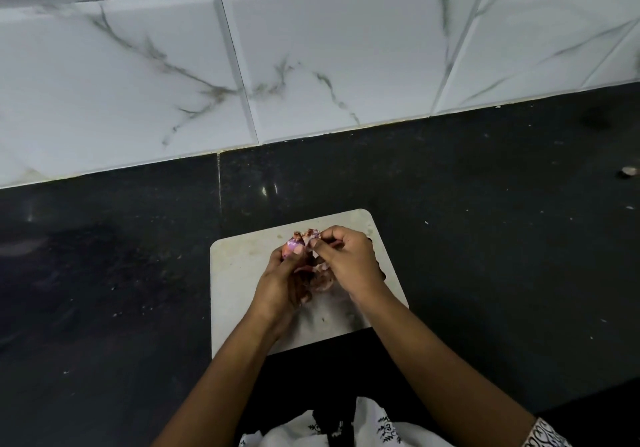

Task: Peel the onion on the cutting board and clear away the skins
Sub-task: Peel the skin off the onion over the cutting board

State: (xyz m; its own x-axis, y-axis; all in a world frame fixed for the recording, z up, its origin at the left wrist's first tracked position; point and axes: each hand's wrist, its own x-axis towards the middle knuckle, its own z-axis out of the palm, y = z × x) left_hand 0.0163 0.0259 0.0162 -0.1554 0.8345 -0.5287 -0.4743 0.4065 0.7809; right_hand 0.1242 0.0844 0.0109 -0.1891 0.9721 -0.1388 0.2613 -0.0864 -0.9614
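A small purple-pink onion [292, 245] is held just above the pale cutting board [239, 273]. My left hand [282, 283] cups it from below and the left. My right hand [346, 259] pinches a strip of papery skin [310, 234] at the onion's top. Loose pinkish skins [323, 278] lie on the board under and between my hands, partly hidden by them.
The board sits on a dark stone counter [485, 238] speckled with crumbs. A white marble-tiled wall [311, 48] rises behind. A small scrap [628, 171] lies at the far right of the counter. My patterned white garment [363, 426] shows at the bottom edge.
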